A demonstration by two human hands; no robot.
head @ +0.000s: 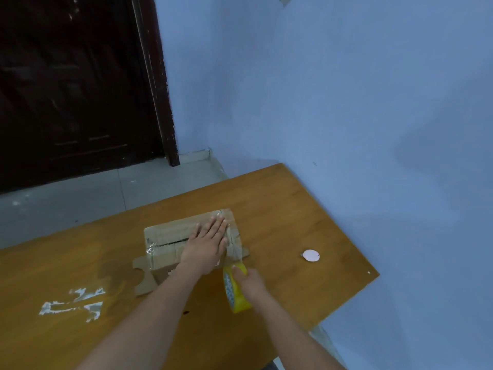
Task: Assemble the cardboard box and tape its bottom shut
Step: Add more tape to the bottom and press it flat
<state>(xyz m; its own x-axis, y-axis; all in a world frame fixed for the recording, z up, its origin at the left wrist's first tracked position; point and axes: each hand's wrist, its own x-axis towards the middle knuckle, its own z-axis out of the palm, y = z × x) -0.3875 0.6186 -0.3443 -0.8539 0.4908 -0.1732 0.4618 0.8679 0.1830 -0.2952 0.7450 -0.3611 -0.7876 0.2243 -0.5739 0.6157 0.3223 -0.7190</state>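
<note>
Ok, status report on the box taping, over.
Left hand flat on cardboard box. Right hand grips yellow tape roll, strip drawn across box end. Centre seam partly open. Nothing obstructing.

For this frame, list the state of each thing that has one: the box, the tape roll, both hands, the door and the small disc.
Brown cardboard box: bottom flaps folded shut, clear tape across the seam.
Yellow tape roll: gripped, a strip running to the box.
Left hand: flat, pressing the box.
Right hand: holds the roll.
Dark wooden door: closed.
Small white disc: lying flat on the wooden table.

matt cardboard box (pixel 165 236), glossy tape (pixel 236 289), wooden table (pixel 293 209)
</note>
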